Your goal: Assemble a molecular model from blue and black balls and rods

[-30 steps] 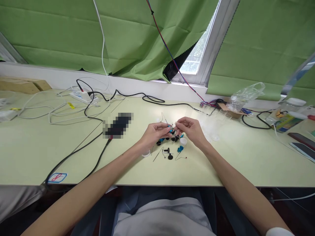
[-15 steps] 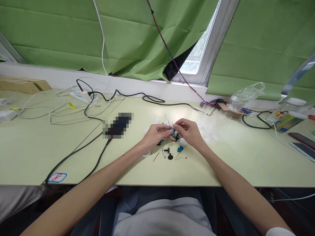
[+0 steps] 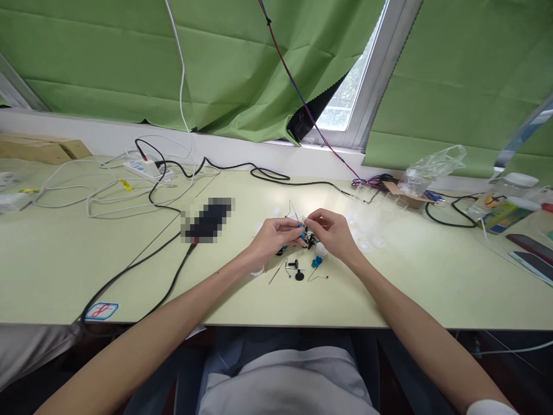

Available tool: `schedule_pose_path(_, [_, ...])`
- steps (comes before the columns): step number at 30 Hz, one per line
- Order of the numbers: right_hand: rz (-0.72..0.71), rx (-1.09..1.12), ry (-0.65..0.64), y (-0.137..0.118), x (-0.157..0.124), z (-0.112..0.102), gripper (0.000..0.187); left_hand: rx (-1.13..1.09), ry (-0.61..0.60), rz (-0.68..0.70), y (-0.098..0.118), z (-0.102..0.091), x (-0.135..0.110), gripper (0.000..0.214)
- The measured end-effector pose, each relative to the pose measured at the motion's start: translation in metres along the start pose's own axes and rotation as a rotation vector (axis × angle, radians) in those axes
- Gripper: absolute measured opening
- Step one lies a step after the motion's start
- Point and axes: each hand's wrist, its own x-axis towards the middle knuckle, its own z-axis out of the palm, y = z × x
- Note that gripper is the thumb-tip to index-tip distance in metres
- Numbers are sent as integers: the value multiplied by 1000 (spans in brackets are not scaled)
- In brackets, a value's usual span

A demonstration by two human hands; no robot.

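Observation:
My left hand (image 3: 280, 235) is closed in a pinch on a small blue part (image 3: 300, 228) with a thin bent wire rising beside it. Across from it my right hand (image 3: 329, 229) pinches at the same spot; what its fingertips grip is too small to make out. Under and between the hands lies a heap of small black and blue parts (image 3: 310, 241), partly hidden. A white ball (image 3: 321, 249) rests by my right hand. Closer to me are a blue connector (image 3: 317, 262), a black round-headed piece (image 3: 299, 275) and several thin metal wires (image 3: 277, 272).
Clear plastic pieces (image 3: 367, 239) lie right of my hands. A phone-like dark object (image 3: 209, 220), blurred out, sits left with a black cable (image 3: 173, 276). At the right are a clear jar (image 3: 503, 199) and a plastic bag (image 3: 436, 167). A power strip (image 3: 147, 169) stands back left.

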Motion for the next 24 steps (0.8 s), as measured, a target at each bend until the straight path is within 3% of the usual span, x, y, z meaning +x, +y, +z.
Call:
schedule_pose_path(14, [-82, -52, 4, 0, -1, 1, 19, -6, 16, 3, -3, -1, 1, 30])
schedule_pose_path(24, [-25, -19, -37, 2, 0, 0, 19, 90, 29, 16, 2, 2, 0, 35])
